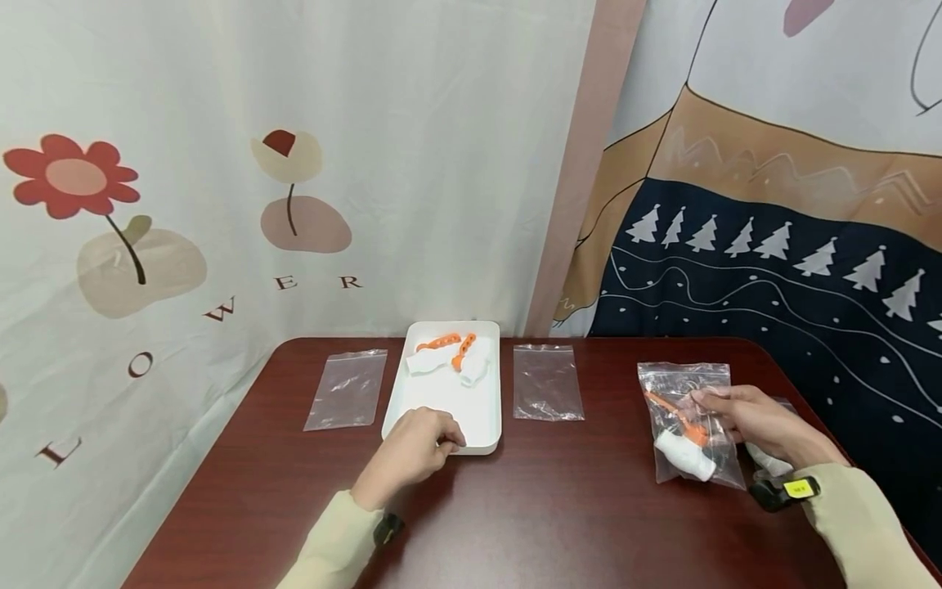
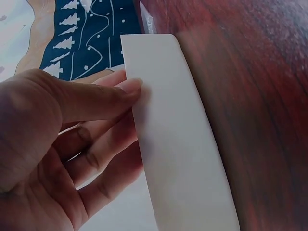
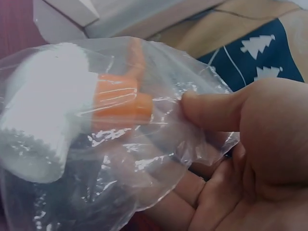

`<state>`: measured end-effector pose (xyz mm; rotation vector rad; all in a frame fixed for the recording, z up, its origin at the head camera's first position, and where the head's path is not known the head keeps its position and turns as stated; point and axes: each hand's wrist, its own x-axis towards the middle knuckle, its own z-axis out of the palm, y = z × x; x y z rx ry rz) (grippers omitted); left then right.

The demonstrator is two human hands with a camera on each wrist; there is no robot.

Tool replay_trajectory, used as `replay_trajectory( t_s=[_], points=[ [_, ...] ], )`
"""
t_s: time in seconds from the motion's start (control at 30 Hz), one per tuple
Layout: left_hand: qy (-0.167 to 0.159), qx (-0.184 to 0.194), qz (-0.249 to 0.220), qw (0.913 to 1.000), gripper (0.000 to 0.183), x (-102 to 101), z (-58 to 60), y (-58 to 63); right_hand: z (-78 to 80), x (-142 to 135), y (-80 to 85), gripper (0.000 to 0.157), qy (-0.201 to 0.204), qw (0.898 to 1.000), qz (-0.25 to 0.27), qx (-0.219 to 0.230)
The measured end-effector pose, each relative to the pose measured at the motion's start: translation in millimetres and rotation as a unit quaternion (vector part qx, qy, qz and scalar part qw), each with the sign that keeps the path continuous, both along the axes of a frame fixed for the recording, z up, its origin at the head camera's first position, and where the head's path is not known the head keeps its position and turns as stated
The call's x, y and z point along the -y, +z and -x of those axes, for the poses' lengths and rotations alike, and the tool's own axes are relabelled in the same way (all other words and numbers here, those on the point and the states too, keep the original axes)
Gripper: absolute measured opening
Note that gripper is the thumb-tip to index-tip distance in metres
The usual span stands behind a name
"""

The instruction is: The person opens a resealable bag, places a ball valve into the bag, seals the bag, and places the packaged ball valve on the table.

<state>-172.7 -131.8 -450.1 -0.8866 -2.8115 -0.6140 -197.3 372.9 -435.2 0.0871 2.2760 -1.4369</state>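
My left hand (image 1: pixel 418 446) is at the near edge of a white tray (image 1: pixel 478 421). In the left wrist view its thumb lies on the outside of the tray wall (image 2: pixel 178 134) with the fingers behind, pinching the rim. Inside the tray lie two white plastic pieces (image 1: pixel 474 366) and two orange pieces with holes (image 1: pixel 444 341). On the right, my right hand (image 1: pixel 765 419) pinches the upper part of a clear zip bag (image 1: pixel 724 470). That bag contains a white tubular piece (image 3: pixel 45 115) and an orange piece (image 3: pixel 115 101).
Flat clear zip bags lie on both sides of the tray, one bag (image 1: pixel 347 388) left and another bag (image 1: pixel 548 384) right. Partly hidden under my right hand is another bag (image 1: pixel 769 462) with something white. A printed curtain (image 1: pixel 441 164) hangs behind the dark red table (image 1: pixel 559 515).
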Motion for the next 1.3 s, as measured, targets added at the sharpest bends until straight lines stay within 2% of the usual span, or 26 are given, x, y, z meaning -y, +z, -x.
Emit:
replay_trajectory(
  t_s=[0.2, 0.3, 0.67, 0.83, 0.93, 1.03, 1.2, 1.3],
  points=[
    [0.007, -0.010, -0.002, 0.9999, 0.018, -0.2, 0.9, -3.2, -1.4, -13.2, -10.4, 0.041, 0.040, 0.998, 0.041, 0.023],
    [0.010, -0.009, -0.002, 0.9999, 0.018, -0.4, 1.8, -4.7, -1.5, -16.0, -15.3, 0.044, 0.047, 0.997, 0.047, 0.029],
    [0.007, -0.014, -0.006, 0.9999, 0.021, 0.9, 2.7, -4.0, 6.5, -12.9, -20.7, 0.051, 0.027, 0.999, -0.044, 0.006],
    [0.009, -0.011, -0.005, 0.9999, 0.022, 0.2, 2.6, -3.8, 11.2, -9.5, -19.9, 0.050, 0.042, 0.993, -0.112, -0.022],
    [0.014, -0.009, -0.002, 0.9999, 0.022, -0.2, 2.3, -3.8, 12.2, -5.8, -17.6, 0.044, 0.032, 0.988, -0.142, -0.045],
    [0.015, -0.010, 0.000, 0.9998, 0.022, -0.2, 1.9, -3.7, 11.6, -2.9, -14.4, 0.046, 0.027, 0.977, -0.187, -0.095],
    [0.012, -0.013, 0.000, 0.9998, 0.022, -0.2, 1.7, -3.5, 10.5, 0.2, -13.3, 0.056, 0.016, 0.937, -0.277, -0.210],
    [0.013, -0.010, 0.001, 0.9999, 0.022, -0.1, 1.4, -3.3, 11.2, 1.9, -16.3, 0.057, 0.004, 0.919, -0.293, -0.262]
  ],
)
